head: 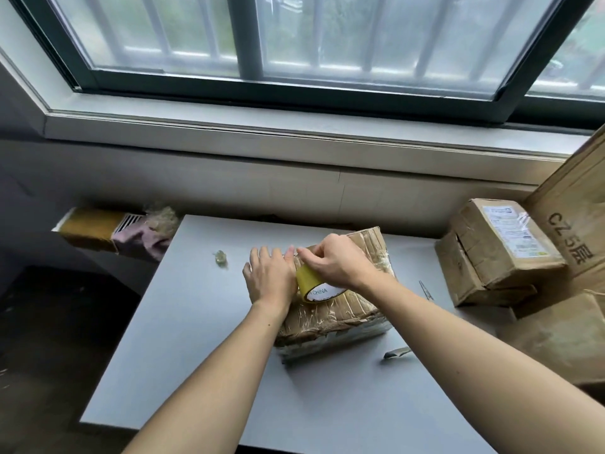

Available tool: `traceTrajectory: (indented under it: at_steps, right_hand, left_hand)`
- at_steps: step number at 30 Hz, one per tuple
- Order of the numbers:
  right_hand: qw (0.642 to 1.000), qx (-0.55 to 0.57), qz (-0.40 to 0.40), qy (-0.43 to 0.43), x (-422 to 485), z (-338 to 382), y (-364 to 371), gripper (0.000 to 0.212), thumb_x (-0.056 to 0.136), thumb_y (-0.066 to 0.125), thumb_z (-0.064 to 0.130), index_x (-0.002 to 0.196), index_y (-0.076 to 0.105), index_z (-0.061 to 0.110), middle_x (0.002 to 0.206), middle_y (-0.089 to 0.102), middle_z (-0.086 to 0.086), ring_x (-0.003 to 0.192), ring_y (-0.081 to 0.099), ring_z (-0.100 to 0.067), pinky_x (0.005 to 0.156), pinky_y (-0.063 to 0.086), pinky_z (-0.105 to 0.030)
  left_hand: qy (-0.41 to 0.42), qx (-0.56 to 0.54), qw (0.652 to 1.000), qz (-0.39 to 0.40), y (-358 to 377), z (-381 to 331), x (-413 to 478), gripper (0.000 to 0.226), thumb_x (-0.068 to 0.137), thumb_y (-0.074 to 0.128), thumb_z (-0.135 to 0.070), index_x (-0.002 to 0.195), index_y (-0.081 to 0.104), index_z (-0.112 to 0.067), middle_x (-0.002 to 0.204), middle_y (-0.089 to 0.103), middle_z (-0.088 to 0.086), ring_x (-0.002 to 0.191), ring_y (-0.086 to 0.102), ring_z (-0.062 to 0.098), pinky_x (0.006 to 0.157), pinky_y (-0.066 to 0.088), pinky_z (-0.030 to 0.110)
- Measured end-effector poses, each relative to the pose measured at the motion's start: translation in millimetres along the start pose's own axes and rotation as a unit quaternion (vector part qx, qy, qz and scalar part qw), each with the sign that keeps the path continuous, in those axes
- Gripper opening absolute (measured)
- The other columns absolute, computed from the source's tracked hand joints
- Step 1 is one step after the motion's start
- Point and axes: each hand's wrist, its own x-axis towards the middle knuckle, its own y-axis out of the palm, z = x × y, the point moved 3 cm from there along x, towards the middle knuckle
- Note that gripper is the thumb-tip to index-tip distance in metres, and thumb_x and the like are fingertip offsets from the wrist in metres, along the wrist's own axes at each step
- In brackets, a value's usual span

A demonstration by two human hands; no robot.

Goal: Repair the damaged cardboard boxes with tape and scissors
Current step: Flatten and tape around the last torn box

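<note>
A worn cardboard box (337,314), wrapped in clear tape, lies in the middle of the grey table (183,339). A yellowish tape roll (312,286) stands on the box's top. My right hand (334,260) curls over the roll and pinches the tape's end at its far side. My left hand (270,275) lies flat with straight fingers on the box's left edge, right next to the roll. A thin metal tool (425,290), perhaps the scissors, lies on the table to the right of the box.
A small crumpled wad of tape (221,257) lies on the table to the left. A strip of scrap (397,352) lies near the box's right corner. Several cardboard boxes (497,250) are stacked at the right. A wall and window sill (294,132) stand behind the table.
</note>
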Motion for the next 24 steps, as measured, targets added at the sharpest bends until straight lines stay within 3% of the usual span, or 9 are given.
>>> traceTrajectory:
  at_steps: [3,5,7,12,16,18,20,22,24]
  right_hand:
    - [0.988,0.147,-0.037,0.005,-8,-14,11,0.062,0.098,0.055,0.040,0.044,0.033,0.017,0.046,0.030,-0.001,0.044,0.027,-0.016,0.049,0.024,-0.033]
    - [0.945,0.317,-0.043,0.069,-14,-30,22,0.059,0.098,0.058,0.040,0.045,0.039,0.022,0.047,0.034,0.000,0.043,0.030,-0.016,0.047,0.023,-0.030]
    - [0.924,0.366,-0.023,0.106,-16,-36,25,0.058,0.099,0.060,0.037,0.046,0.040,0.024,0.046,0.035,0.003,0.041,0.031,-0.012,0.045,0.023,-0.027]
    - [0.990,0.140,-0.005,0.016,-1,-10,-1,0.059,0.097,0.054,0.033,0.047,0.027,0.019,0.049,0.023,-0.001,0.044,0.020,-0.014,0.047,0.021,-0.033]
    - [0.999,-0.024,-0.031,-0.007,-8,-28,-31,0.053,0.091,0.047,0.037,0.054,0.028,0.006,0.052,0.033,-0.018,0.050,0.031,-0.027,0.052,0.026,-0.031]
    - [0.996,-0.085,-0.035,-0.009,-11,-36,-40,0.052,0.091,0.048,0.038,0.053,0.033,0.006,0.054,0.042,-0.018,0.056,0.038,-0.034,0.055,0.027,-0.030]
    - [0.996,-0.081,-0.034,-0.026,-12,-35,-43,0.054,0.093,0.050,0.038,0.055,0.034,0.005,0.054,0.038,-0.016,0.057,0.034,-0.032,0.055,0.025,-0.031]
    - [0.999,-0.002,-0.023,-0.035,-11,-35,-42,0.054,0.097,0.052,0.036,0.058,0.027,0.008,0.054,0.026,-0.011,0.054,0.023,-0.023,0.054,0.022,-0.032]
    - [0.996,0.091,-0.011,-0.010,-14,-41,-40,0.058,0.099,0.054,0.036,0.050,0.028,0.016,0.050,0.023,-0.002,0.048,0.020,-0.015,0.049,0.022,-0.032]
  left_hand:
    - [-0.026,0.011,0.999,0.017,2,3,-3,0.058,0.103,0.019,-0.053,0.118,0.059,-0.014,0.125,0.054,0.012,0.120,0.047,0.033,0.091,0.041,0.044]
    - [-0.038,0.018,0.998,0.039,1,4,-5,0.058,0.103,0.017,-0.054,0.121,0.055,-0.014,0.125,0.052,0.014,0.114,0.052,0.037,0.085,0.043,0.043]
    - [-0.030,0.029,0.998,0.051,1,3,-4,0.056,0.104,0.017,-0.053,0.121,0.052,-0.013,0.123,0.051,0.015,0.107,0.056,0.040,0.081,0.043,0.042]
    - [-0.011,0.034,0.999,0.032,3,9,-5,0.050,0.105,0.018,-0.048,0.114,0.052,-0.013,0.117,0.052,0.016,0.102,0.057,0.041,0.078,0.043,0.044]
    - [0.009,0.069,0.997,0.018,5,8,-5,0.047,0.106,0.023,-0.045,0.114,0.053,-0.009,0.115,0.052,0.017,0.098,0.058,0.041,0.068,0.036,0.040]
    - [0.015,0.077,0.996,0.029,6,4,-2,0.048,0.105,0.023,-0.046,0.114,0.052,-0.008,0.115,0.052,0.017,0.099,0.058,0.041,0.070,0.041,0.042]
    - [0.024,0.078,0.996,0.040,4,5,-1,0.048,0.105,0.022,-0.046,0.114,0.051,-0.009,0.115,0.051,0.017,0.099,0.058,0.040,0.073,0.044,0.044]
    - [0.033,0.077,0.996,0.043,1,12,1,0.048,0.105,0.022,-0.047,0.115,0.051,-0.011,0.114,0.050,0.016,0.099,0.057,0.038,0.074,0.042,0.043]
    - [0.047,0.106,0.993,0.034,-5,17,5,0.047,0.104,0.023,-0.048,0.113,0.052,-0.012,0.113,0.052,0.014,0.100,0.056,0.036,0.074,0.040,0.041]
